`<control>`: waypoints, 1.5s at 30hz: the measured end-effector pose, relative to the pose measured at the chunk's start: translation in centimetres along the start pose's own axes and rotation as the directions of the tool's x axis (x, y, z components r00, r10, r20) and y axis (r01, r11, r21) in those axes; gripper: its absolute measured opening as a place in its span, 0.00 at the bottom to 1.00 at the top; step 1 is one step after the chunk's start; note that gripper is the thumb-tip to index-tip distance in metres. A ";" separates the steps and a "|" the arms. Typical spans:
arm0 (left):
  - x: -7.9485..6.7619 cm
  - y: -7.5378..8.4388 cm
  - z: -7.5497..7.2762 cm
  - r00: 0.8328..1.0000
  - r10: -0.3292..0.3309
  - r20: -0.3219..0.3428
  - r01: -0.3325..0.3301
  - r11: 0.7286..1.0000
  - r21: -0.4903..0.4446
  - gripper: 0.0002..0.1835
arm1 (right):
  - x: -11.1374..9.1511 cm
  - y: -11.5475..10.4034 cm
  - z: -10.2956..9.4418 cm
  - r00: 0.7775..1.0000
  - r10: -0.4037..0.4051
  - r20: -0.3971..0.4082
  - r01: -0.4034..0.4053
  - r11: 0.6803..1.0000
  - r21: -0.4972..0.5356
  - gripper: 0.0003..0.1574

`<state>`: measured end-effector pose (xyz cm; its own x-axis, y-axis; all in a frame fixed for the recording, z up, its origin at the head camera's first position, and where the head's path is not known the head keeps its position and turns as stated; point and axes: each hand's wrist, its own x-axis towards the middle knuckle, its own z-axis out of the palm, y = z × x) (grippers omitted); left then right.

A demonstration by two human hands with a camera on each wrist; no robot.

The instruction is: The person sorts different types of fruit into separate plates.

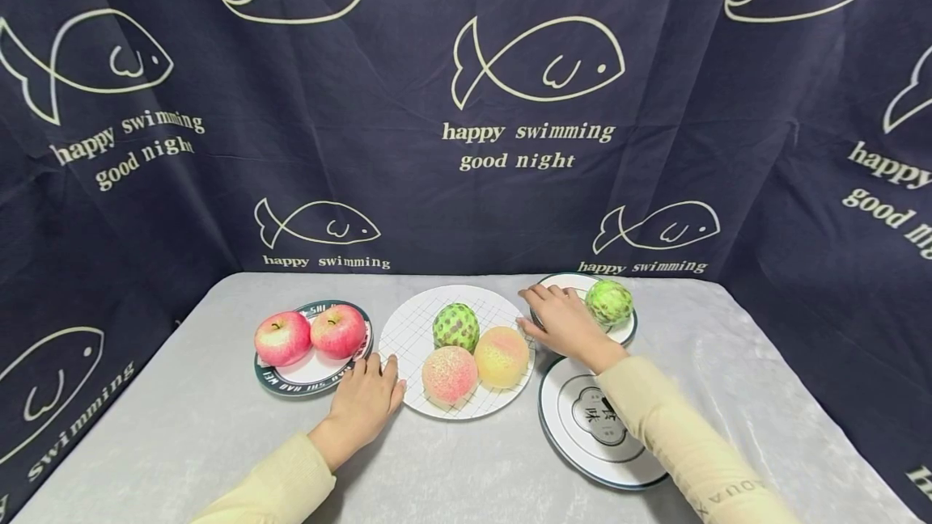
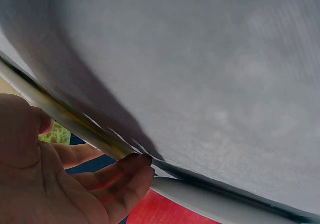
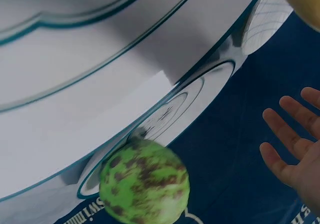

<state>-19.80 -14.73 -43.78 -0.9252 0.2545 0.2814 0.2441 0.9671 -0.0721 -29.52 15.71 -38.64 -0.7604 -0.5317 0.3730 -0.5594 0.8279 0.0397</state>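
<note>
My left hand (image 1: 360,403), fingers relaxed, is between the dark-rimmed oval plate (image 1: 273,382) with two red apples (image 1: 338,331) and the white checked plate (image 1: 400,346). It holds nothing; in the left wrist view the hand (image 2: 65,184) is near a plate rim, contact unclear. On the checked plate lie a bumpy green fruit (image 1: 456,327), a pink peach (image 1: 450,376) and a yellow peach (image 1: 502,357). My right hand (image 1: 564,323) hovers over the back right plate (image 1: 626,332), left of another green fruit (image 1: 609,302). In the right wrist view that hand (image 3: 300,149) is spread, apart from the green fruit (image 3: 145,181).
A white plate with a dark blue rim and printed characters (image 1: 568,443) lies at the front right, partly under my right forearm. A grey cloth (image 1: 437,475) covers the table. Dark blue curtains (image 1: 408,103) with fish prints stand behind and at both sides.
</note>
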 end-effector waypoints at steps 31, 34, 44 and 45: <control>-0.2 0.0 0.0 1.000 0.004 -0.003 -0.004 1.000 -0.008 0.22 | 3.0 -5.1 -0.2 0.993 -0.116 0.004 0.115 0.991 0.066 0.28; -0.2 0.0 0.0 1.000 0.006 -0.001 -0.006 1.000 -0.010 0.22 | 3.3 -5.7 -0.2 0.993 -0.120 0.016 0.119 0.990 0.073 0.28; -0.1 0.1 -0.1 1.000 0.006 -0.002 -0.006 1.000 -0.011 0.22 | 4.1 -7.3 0.3 0.988 -0.133 0.076 0.128 0.989 0.067 0.29; -0.1 0.1 -0.1 1.000 0.006 -0.004 -0.006 1.000 -0.011 0.22 | 4.1 -7.4 0.4 0.988 -0.134 0.079 0.129 0.989 0.070 0.29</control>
<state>-19.64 -14.70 -43.68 -0.9225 0.2602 0.2852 0.2527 0.9655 -0.0636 -28.68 7.33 -37.79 -0.7021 -0.6507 0.2894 -0.6745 0.7379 0.0227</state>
